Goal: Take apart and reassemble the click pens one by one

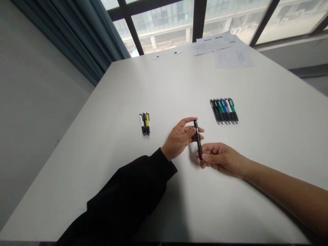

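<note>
Both hands hold one black pen [198, 140] upright-slanted above the white table [153, 89]. My left hand [181, 136] grips its upper part between thumb and fingers, the index finger reaching to the top end. Lower down, my right hand [220, 158] pinches the pen near its tip. To the left lies a small group of three pens: a white pen [141, 125], a black pen [145, 125] and a yellow pen [148, 123]. A row of several pens [224, 111] in black, green, blue and white lies side by side to the right.
Printed papers [233, 54] lie at the far end of the table by the window. Two small white pieces with dark spots, one a round piece [156, 57], sit near the far edge. A blue curtain [84, 37] hangs at the left wall.
</note>
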Available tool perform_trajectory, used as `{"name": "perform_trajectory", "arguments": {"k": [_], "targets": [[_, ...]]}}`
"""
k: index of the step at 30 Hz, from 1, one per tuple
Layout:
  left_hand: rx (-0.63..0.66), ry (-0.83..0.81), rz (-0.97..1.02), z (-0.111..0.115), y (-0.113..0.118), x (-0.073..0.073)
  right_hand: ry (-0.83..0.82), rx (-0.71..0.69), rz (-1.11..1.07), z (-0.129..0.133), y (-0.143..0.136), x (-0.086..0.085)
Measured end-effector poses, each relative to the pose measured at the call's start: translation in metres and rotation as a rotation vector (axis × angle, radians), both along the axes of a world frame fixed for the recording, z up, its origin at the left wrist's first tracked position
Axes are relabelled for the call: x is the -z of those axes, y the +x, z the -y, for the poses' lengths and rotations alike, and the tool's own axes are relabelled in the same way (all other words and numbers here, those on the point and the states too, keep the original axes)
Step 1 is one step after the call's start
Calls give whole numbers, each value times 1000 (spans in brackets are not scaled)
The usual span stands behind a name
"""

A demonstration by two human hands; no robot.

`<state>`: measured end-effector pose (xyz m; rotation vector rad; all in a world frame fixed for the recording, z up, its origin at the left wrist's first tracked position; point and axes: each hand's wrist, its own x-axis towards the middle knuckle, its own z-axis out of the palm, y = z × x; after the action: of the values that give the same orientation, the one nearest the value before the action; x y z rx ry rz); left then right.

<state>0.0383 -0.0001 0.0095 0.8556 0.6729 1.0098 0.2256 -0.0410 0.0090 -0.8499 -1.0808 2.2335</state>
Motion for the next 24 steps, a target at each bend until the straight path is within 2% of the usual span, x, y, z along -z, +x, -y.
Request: {"name": "perform_trajectory", "arguments": {"k": [3, 8, 10, 14, 17, 24], "targets": [[-99, 11, -81, -4, 0, 4, 257, -33, 258, 3, 3, -7], [-283, 20, -244, -9, 1, 9, 964, -64, 874, 11, -1, -14], [-300, 28, -282, -12, 3, 10, 1095, -100, 1025, 14, -6, -10], [-321, 19, -358, -19, 7, 10, 1138, -88, 1312, 6, -13, -1], [-353, 3, -431, -24, 8, 10, 1014, -33, 1498, -13, -10, -4], [-404, -29, -485, -28, 4, 11, 922, 37, 1586, -48, 2, -11]]}}
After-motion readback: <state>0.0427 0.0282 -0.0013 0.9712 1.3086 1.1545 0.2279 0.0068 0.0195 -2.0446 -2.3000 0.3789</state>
